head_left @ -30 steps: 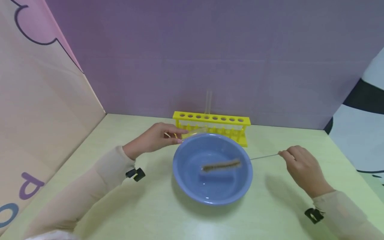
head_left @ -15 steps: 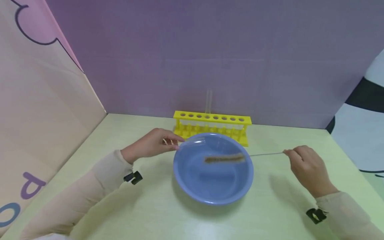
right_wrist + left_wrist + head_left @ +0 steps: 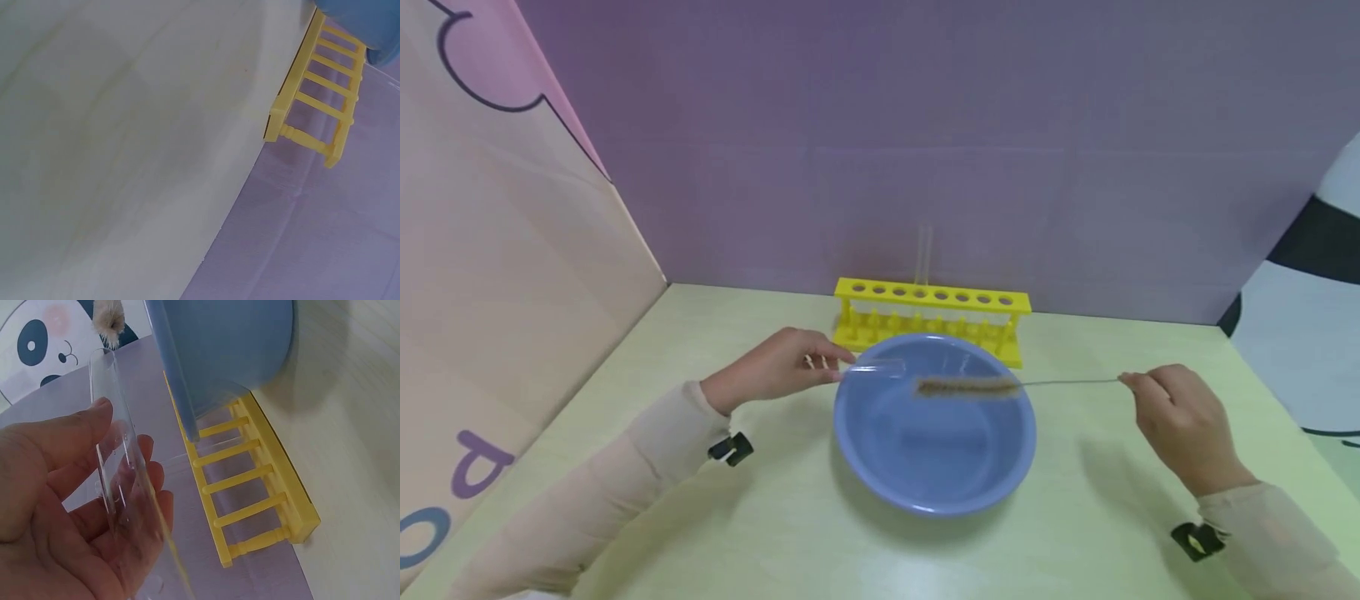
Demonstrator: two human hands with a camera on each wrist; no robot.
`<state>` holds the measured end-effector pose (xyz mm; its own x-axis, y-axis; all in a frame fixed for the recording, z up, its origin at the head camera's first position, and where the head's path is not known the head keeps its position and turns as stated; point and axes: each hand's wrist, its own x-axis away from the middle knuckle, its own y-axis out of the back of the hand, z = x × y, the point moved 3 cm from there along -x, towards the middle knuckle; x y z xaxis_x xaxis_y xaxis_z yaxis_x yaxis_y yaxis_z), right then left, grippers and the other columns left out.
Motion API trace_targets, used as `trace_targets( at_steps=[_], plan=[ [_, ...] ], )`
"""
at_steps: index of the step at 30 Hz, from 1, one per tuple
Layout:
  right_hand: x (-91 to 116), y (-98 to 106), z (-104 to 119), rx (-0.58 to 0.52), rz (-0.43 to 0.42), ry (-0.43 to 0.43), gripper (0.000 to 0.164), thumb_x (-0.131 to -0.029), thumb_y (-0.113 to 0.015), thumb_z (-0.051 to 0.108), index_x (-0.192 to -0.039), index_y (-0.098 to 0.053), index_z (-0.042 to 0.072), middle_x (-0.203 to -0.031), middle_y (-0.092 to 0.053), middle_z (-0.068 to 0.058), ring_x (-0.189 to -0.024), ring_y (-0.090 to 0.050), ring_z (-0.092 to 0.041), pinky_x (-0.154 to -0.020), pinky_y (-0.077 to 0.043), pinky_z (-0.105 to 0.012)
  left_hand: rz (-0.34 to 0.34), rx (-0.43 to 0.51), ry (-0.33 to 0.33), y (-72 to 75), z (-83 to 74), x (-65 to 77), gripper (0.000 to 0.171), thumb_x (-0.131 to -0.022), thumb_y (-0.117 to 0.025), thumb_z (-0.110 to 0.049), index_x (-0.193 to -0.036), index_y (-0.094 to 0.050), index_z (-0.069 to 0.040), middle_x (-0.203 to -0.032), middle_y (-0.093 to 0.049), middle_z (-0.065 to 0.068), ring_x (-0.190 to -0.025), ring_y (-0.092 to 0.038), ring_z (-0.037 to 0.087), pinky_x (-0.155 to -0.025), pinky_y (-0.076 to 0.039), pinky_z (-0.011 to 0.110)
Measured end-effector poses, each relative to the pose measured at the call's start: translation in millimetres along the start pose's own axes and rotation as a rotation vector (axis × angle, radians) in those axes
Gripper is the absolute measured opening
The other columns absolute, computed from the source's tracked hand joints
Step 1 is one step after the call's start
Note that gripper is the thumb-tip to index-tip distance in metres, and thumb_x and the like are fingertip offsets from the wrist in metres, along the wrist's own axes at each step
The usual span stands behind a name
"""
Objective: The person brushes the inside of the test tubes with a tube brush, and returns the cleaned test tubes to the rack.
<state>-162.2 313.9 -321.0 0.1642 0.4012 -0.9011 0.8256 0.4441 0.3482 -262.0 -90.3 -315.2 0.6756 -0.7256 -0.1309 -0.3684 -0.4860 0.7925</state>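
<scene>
1. Head view: a pale wall (image 3: pixel 512 250), bearing coloured letter shapes, rises well to the left of the basin (image 3: pixel 932 467).
2. The left sleeve (image 3: pixel 617 475) comes in from the near left of the basin, with a black piece (image 3: pixel 731 448) at its cuff.
3. The left hand (image 3: pixel 778 367) is just left of the basin's rim, pinching a clear tube (image 3: pixel 876 367) between thumb and fingers. The tube lies almost level and reaches across the rim, its free end over the basin; whether it touches the rim, I cannot tell.
4. Behind the basin, partly hidden by it, a yellow rack (image 3: pixel 932 296) sits on the tabletop (image 3: pixel 760 517). A standing tube (image 3: pixel 922 258) is upright in one of its holes, against the purple wall (image 3: pixel 925 125) beyond.
5. The brush (image 3: pixel 967 387) is above the basin, bristles pointing left, its tip just beside the tube's end. In the left wrist view the tip faces the tube's mouth. The thin handle (image 3: pixel 1067 382) runs out past the basin's right rim.
6. The right hand (image 3: pixel 1183 425), well to the right of the basin, grips the handle's end.
7. The right sleeve (image 3: pixel 1270 533) lies farther right of the basin, near a wall with a black-and-white picture (image 3: pixel 1300 317).
</scene>
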Motion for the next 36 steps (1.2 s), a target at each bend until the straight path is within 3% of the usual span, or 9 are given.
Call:
trace_targets(
  at_steps=[18, 36],
  plan=[
    [2, -3, -1, -0.004, -0.016, -0.009, 0.036, -0.097, -0.047, 0.015, -0.067, -0.054, -0.004, -0.057, -0.044, -0.015, -0.046, -0.041, -0.033, -0.043, -0.034, -0.043, 0.051, -0.008, -0.036, -7.4, 2.3, -5.0, 0.025, -0.086, -0.069, -0.012, -0.112, -0.070, -0.012, -0.095, -0.068, -0.004, -0.082, -0.060, 0.010, -0.071, -0.052, 0.023],
    [10, -6, -3, 0.008, 0.101, -0.009, 0.041, -0.099, -0.044, 0.018, -0.067, -0.053, -0.006, -0.060, -0.047, -0.017, -0.049, -0.044, -0.033, -0.044, -0.038, -0.041, 0.042, -0.004, -0.005, -9.6, 1.8, -6.4, 0.026, -0.086, -0.069, -0.013, -0.112, -0.070, -0.012, -0.103, -0.069, -0.001, -0.083, -0.060, 0.011, -0.071, -0.051, 0.024]
  ],
)
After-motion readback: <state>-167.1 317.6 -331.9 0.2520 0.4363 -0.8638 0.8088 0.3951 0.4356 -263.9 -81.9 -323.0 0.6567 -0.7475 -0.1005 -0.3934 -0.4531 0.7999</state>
